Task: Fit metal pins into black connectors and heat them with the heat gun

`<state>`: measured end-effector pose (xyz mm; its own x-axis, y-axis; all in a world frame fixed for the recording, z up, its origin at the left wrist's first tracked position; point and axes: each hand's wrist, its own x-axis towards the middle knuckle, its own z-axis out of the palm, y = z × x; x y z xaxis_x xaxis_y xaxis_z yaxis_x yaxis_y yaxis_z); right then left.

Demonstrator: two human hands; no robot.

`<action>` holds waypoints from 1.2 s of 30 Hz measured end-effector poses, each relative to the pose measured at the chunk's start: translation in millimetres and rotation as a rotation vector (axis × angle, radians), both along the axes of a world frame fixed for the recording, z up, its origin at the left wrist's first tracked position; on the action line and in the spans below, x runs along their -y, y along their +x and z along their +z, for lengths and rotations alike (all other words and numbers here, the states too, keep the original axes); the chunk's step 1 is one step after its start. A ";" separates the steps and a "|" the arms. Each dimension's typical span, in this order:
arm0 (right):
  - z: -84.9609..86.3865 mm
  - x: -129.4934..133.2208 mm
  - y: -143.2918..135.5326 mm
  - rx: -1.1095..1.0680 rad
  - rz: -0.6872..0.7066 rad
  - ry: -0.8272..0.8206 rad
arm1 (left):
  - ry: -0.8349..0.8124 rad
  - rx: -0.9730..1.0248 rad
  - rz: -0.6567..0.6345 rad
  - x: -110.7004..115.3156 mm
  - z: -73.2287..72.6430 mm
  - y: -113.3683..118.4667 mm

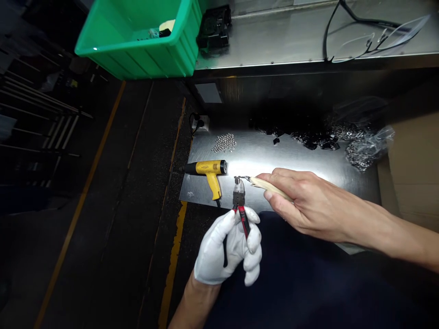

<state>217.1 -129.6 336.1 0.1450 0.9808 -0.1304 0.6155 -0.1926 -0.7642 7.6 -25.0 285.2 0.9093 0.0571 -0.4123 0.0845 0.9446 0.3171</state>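
Observation:
My left hand (228,246), in a white glove, is wrapped round red-and-black pliers (239,198) with their jaws pointing up. A small metal part (237,180) sits at the tip of the jaws. My bare right hand (298,196) pinches a cream-coloured handle (270,187). From that handle a thin dark metal tip (244,177) reaches left to the small part at the jaws. Both hands are over the front of the metal table (291,157). Just left of the pliers lies a yellow heat gun (207,167).
Small shiny parts (224,143) lie behind the heat gun. Black pieces (310,139) and bagged metal parts (363,148) are at the back right. Above, a shelf (274,43) holds a green bin (171,57), a black device (215,28) and glasses (368,43).

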 end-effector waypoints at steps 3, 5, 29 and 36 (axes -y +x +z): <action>-2.2 -0.6 -0.3 -0.006 -0.015 0.052 | -0.100 0.019 -0.010 -0.4 1.3 0.7; -3.9 -1.4 0.0 -0.016 -0.023 0.093 | -0.167 0.035 -0.016 -1.0 2.2 0.9; 1.6 6.3 1.6 0.020 -0.087 -0.013 | 0.100 0.022 -0.011 -2.8 -5.3 7.2; 0.7 9.0 5.9 0.066 -0.077 -0.027 | 0.271 -0.028 -0.033 -6.8 -7.4 9.1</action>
<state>223.0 -138.6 336.8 0.2290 0.9626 -0.1446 0.6473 -0.2616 -0.7160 16.7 -18.2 277.8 0.9010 0.1392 -0.4108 0.1259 0.8223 0.5549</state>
